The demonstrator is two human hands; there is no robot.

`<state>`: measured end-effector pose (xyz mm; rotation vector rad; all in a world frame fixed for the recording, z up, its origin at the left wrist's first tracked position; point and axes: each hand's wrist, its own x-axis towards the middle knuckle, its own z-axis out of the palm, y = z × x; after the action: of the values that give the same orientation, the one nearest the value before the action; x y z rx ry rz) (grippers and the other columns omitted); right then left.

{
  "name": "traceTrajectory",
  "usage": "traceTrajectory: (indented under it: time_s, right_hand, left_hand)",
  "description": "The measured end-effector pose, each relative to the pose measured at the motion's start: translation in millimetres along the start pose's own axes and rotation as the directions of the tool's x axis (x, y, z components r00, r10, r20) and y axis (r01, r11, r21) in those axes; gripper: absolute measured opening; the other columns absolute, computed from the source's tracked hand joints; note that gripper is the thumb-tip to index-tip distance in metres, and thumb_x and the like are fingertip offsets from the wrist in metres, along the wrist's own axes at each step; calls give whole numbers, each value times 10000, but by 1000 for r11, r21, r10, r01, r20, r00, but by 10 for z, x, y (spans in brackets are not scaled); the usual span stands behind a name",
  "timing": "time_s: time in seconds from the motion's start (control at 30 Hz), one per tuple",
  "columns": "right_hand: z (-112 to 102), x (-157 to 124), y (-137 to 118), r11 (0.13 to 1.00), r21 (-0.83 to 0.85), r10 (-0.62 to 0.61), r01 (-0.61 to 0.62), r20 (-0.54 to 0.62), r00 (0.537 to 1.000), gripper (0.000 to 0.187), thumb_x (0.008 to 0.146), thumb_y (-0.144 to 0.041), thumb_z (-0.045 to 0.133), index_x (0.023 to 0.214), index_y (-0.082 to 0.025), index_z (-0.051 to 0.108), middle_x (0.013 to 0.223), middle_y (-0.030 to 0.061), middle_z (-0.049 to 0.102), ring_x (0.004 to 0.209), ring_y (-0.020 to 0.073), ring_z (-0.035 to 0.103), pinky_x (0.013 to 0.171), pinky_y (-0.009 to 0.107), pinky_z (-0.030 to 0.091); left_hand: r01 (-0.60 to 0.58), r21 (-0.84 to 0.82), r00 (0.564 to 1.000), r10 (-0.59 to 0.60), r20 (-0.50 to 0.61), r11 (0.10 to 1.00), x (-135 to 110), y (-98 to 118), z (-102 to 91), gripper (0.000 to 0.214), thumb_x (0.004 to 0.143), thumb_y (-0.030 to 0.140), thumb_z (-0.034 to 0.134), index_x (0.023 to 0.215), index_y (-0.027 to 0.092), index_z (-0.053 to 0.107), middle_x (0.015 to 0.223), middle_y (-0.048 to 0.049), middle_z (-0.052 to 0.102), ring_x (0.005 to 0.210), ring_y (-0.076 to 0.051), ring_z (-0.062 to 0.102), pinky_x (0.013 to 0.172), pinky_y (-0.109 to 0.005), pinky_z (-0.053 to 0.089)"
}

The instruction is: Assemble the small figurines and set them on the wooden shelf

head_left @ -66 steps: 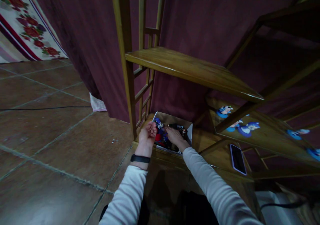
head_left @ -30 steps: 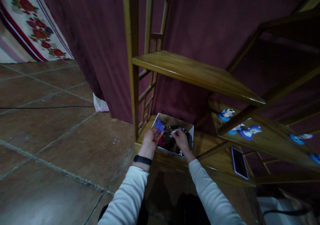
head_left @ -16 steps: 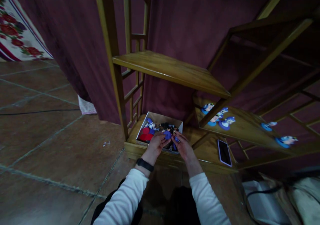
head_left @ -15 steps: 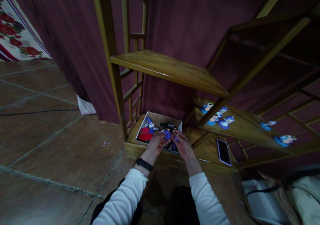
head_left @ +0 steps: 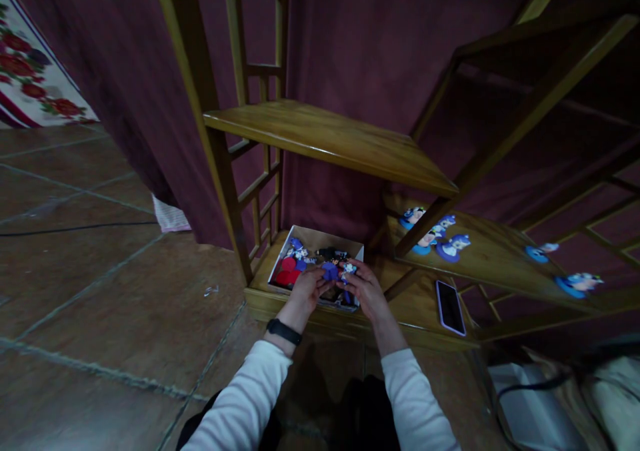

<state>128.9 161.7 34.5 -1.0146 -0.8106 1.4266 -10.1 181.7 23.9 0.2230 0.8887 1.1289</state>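
Observation:
Both of my hands are over a white cardboard box [head_left: 353,247] on the low wooden shelf. My left hand [head_left: 305,289] pinches a flat purple base [head_left: 330,271] at its edge. My right hand [head_left: 369,292] grips a small white-and-purple figurine [head_left: 349,269] between thumb and fingers, close beside the base. Whether the two pieces touch, I cannot tell. Inside the box, red discs [head_left: 288,274] lie at the left, with another purple-and-white figurine [head_left: 299,248] behind them. Darker pieces [head_left: 330,253] fill the back and right, partly hidden by my hands.
A phone [head_left: 451,307] lies right of the box. Several figurines on bases [head_left: 453,247] stand on the shelf board [head_left: 493,254] to the right. A higher wooden shelf [head_left: 320,131] overhangs behind the box, and an upright post [head_left: 213,157] rises at its left. A bag [head_left: 535,397] sits at lower right.
The figurine in my right hand has come up into clearer view, turned more upright. The purple base has tilted and shifted slightly left. The camera view has moved a little.

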Motion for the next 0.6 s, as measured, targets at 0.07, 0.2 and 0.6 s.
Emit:
traceTrajectory:
  time_s: [0.07,0.2,0.6]
  right_hand:
    - [-7,-15,-23,996,-85,-7,7,-1,1000,425,583,-242,741,977,-233,580,972,12,657,810,159,627,698,329,550]
    - [-74,-18,-47,964,-264,2,4,24,1000,365,597,-293,726,942,-221,633,947,13,645,817,161,605,691,304,542]
    - [-157,128,93,852,-510,-149,117,-21,989,292,639,-391,683,871,-218,643,844,12,672,747,172,625,647,291,522]
  left_hand:
    - [-9,-5,1000,9,-18,1000,19,26,-11,169,694,-9,544,785,121,604,668,-65,665,599,-154,645,637,-306,551]
    - [-6,1,999,6,-34,1000,31,58,-28,173,700,-5,538,805,118,599,708,-71,679,642,-155,656,691,-320,550]
    - [-22,48,993,16,117,999,7,-21,-8,58,686,95,666,741,102,647,693,-75,681,645,-150,643,723,-329,534]
